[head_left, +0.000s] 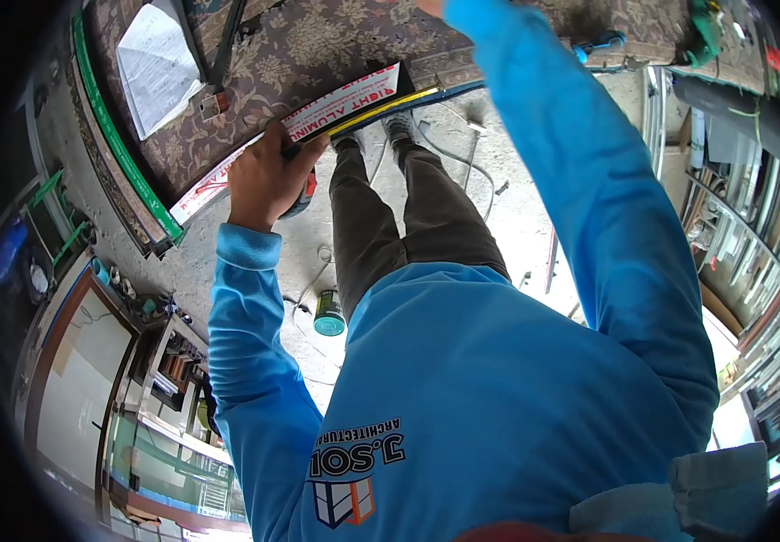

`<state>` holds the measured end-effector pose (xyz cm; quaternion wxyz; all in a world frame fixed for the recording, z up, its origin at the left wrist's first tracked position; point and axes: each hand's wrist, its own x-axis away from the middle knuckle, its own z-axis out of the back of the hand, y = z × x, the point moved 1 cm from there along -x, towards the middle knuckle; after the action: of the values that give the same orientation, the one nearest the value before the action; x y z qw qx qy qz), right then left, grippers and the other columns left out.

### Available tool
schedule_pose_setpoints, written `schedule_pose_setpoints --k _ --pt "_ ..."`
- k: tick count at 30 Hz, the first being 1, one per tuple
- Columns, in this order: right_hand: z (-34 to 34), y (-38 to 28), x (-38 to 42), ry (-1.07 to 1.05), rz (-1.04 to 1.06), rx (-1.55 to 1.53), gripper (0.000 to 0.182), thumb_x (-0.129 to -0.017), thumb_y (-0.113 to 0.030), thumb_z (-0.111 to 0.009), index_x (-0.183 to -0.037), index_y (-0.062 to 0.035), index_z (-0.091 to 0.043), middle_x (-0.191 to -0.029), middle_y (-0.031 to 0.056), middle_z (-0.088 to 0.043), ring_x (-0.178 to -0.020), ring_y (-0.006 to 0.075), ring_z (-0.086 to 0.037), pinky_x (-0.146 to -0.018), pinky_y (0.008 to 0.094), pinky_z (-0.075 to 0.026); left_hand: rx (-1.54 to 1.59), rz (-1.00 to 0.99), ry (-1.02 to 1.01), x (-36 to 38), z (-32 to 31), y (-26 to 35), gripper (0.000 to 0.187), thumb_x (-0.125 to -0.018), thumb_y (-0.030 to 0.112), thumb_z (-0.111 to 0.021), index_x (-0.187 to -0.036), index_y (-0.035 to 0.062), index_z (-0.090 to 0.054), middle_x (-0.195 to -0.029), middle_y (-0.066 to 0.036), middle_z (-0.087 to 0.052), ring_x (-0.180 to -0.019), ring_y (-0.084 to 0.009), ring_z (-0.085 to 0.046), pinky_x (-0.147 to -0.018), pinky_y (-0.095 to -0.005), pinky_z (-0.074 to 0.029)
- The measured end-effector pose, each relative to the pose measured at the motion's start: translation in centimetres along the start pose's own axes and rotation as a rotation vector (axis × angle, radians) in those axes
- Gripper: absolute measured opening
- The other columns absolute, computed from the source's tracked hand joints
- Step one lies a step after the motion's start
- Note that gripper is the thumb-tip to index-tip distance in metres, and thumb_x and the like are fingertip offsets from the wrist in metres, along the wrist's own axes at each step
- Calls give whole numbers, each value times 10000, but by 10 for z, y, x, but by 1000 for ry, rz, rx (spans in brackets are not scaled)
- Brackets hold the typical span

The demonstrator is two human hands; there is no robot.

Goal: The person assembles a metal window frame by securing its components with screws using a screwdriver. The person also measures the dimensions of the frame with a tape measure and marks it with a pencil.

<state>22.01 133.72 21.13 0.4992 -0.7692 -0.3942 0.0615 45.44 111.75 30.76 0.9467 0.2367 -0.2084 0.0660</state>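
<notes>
My left hand point(268, 176) is on a long aluminium profile point(354, 101) wrapped in white film with red lettering. Its fingers curl over the profile, and the thumb lies against the end of a yellow measuring-tape-like strip point(390, 107) along the near edge. A red and black object point(304, 194) shows partly beneath this hand; its kind is hidden. My right arm stretches forward to the top of the view. Only a sliver of my right hand point(430, 4) shows there, beyond the profile, and its fingers are cut off by the frame.
The profile lies on a patterned cloth-covered bench point(336, 41). Handwritten papers point(155, 72) and a green strip point(119, 154) are at left. A green clamp-like tool point(704, 36) sits at far right. Cables point(467, 167) and a can point(328, 313) are on the floor; stacked profiles point(751, 262) stand at right.
</notes>
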Motion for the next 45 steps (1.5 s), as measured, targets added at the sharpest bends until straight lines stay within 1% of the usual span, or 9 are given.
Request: schedule_pose_setpoints --k 4,6,8,14,25,34,40,41,45 --pt "-39 -28 102 153 36 -247 108 -821 -124 -603 -905 -83 -549 -753 96 -618 -737 243 -641 -615 415 -485 102 82 -29 21 3 -13 497 -809 540 -695 -814 51 -602 -668 -133 -653 -615 -317 -664 -580 -395 -506" --pt "-42 -21 128 23 227 354 190 -941 -135 -583 -1109 -49 -580 -1055 81 -639 -967 172 -649 -819 315 -532 269 62 87 46 7 -34 444 -850 451 -700 -848 27 -570 -696 -118 -613 -619 -255 -619 -588 -355 -481" --pt "-53 2 139 -29 338 805 208 -914 -108 -614 -1117 -76 -581 -1100 93 -665 -1006 242 -674 -832 323 -556 439 139 162 72 4 -70 417 -866 412 -698 -845 16 -571 -710 -111 -598 -623 -198 -571 -598 -325 -462" --pt "-132 45 126 -134 679 1160 373 -718 -11 -672 -1062 -60 -539 -1026 158 -571 -1006 372 -561 -879 457 -453 542 392 311 143 -7 -138 394 -899 371 -678 -805 0 -586 -639 -60 -520 -614 -112 -455 -558 -296 -411" --pt "-174 49 83 -341 371 1754 577 -711 -90 -669 -1211 17 -400 -1141 243 -517 -985 391 -584 -848 479 -464 817 386 578 187 -4 -169 364 -929 336 -651 -770 23 -558 -648 32 -478 -608 -65 -384 -525 -260 -323" --pt "-312 -134 94 -398 314 2082 624 -702 -83 -689 -1249 22 -406 -1065 218 -556 -848 380 -645 -703 489 -539 1111 230 684 230 7 -214 290 -940 283 -631 -791 50 -543 -686 50 -460 -640 -52 -391 -557 -240 -335" --pt "-410 -295 67 -139 677 2200 369 -754 -107 -673 -1103 -81 -556 -992 144 -644 -880 333 -661 -715 462 -539 1171 120 804 228 40 -231 265 -951 277 -619 -823 56 -548 -730 39 -511 -659 -47 -421 -584 -234 -358" --pt "-404 -309 45 -180 1106 2076 255 -754 -126 -697 -989 -95 -601 -799 110 -664 -730 288 -676 -640 435 -536 1195 111 812 226 49 -228 256 -954 276 -617 -835 57 -554 -739 42 -513 -659 -45 -417 -585 -231 -353" --pt "-449 -366 50 -104 926 2008 286 -685 -158 -686 -938 -41 -622 -872 193 -665 -858 389 -637 -737 487 -490 1163 -12 924 224 75 -232 242 -957 283 -610 -865 62 -572 -735 47 -514 -651 -42 -425 -578 -221 -356"
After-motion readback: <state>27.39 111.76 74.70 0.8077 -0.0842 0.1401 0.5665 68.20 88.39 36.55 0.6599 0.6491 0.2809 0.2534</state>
